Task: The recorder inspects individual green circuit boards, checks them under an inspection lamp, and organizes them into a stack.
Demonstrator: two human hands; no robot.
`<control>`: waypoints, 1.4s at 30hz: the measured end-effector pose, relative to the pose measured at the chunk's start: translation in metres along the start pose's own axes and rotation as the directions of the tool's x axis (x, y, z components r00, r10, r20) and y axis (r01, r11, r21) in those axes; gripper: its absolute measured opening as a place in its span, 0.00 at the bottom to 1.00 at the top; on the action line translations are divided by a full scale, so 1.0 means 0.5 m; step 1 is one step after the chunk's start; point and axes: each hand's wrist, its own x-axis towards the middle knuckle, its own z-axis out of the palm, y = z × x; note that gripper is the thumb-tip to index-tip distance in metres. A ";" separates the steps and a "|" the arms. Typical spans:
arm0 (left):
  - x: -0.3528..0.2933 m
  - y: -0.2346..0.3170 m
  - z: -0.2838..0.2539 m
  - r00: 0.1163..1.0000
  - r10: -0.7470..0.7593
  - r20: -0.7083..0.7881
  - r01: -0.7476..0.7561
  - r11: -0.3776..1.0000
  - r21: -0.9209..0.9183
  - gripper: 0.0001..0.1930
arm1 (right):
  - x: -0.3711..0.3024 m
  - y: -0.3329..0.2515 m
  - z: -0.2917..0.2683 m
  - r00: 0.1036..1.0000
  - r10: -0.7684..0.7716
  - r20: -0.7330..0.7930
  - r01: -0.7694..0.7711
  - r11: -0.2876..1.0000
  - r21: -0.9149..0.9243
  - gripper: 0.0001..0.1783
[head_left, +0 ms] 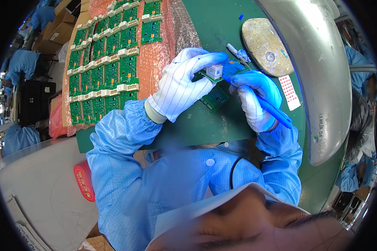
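Note:
My left hand [182,83], in a white striped glove, is closed around the edge of a green circuit board [234,67]. A white block-shaped component [215,71] stands up from that board. In my right hand [255,100], also gloved, is a blue pen [274,111], its tip end close to the block. Whether the tip touches the board cannot be made out. Below the held board, another green circuit board [214,99] lies on the green tabletop [188,129]. Bluish light falls on my right glove and the held board.
Rows of green boards with white connectors [104,62] cover pink bubble wrap [153,62] to the left. At the right are a speckled oval slab [267,46], a strip of red-marked labels [289,93] and a large grey lamp housing [329,83]. A crumpled bluish-white piece [238,52] lies beyond my hands.

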 end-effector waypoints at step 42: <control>0.008 0.064 -0.050 0.937 -0.312 0.160 0.338 0.683 -0.647 0.46 | 0.033 0.053 -0.017 0.888 0.446 -0.111 -0.267 0.696 0.666 0.22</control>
